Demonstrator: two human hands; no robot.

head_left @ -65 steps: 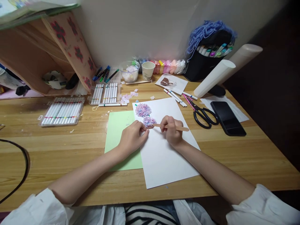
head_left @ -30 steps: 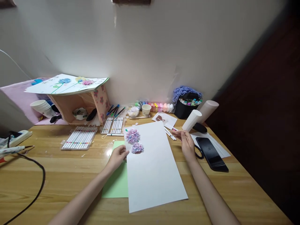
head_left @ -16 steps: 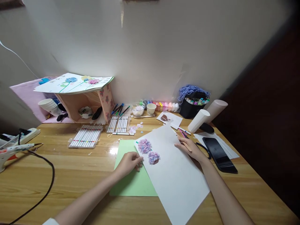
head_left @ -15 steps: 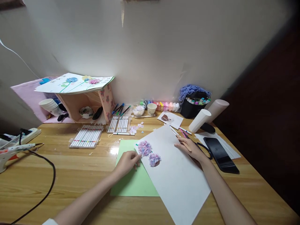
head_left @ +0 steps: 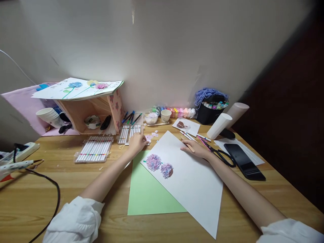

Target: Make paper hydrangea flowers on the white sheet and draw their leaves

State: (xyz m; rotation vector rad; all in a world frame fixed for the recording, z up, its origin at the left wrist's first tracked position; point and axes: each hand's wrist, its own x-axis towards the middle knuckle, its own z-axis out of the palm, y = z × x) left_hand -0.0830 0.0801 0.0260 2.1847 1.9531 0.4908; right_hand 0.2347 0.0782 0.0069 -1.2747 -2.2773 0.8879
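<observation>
My left hand point(head_left: 137, 144) is closed, fingers curled down over a loose white marker point(head_left: 126, 144), beside pale pink paper scraps point(head_left: 149, 136). What its fingertips pinch, if anything, is hidden. A wooden craft stick point(head_left: 190, 147) is held in my right hand point(head_left: 198, 150), which rests on a large white sheet point(head_left: 194, 182). Two fluffy pink, purple and blue flower heads, a larger one point(head_left: 153, 162) and a smaller one point(head_left: 166, 170), sit near the sheet's left corner. Beneath lies a green sheet point(head_left: 149, 199), partly covered and turned at an angle to the white one.
Marker trays point(head_left: 95, 150) and a pink box point(head_left: 116, 109) topped with flower pictures stand at left. A glue gun point(head_left: 15, 167) trails a black cable. Behind are a bowl point(head_left: 151, 118) and paper cup point(head_left: 166, 116). Scissors point(head_left: 224, 157) and a phone point(head_left: 244, 161) lie right.
My left hand has left the white sheet's edge and moved up and away to the loose marker. The white sheet has turned slightly. My right hand still has the craft stick.
</observation>
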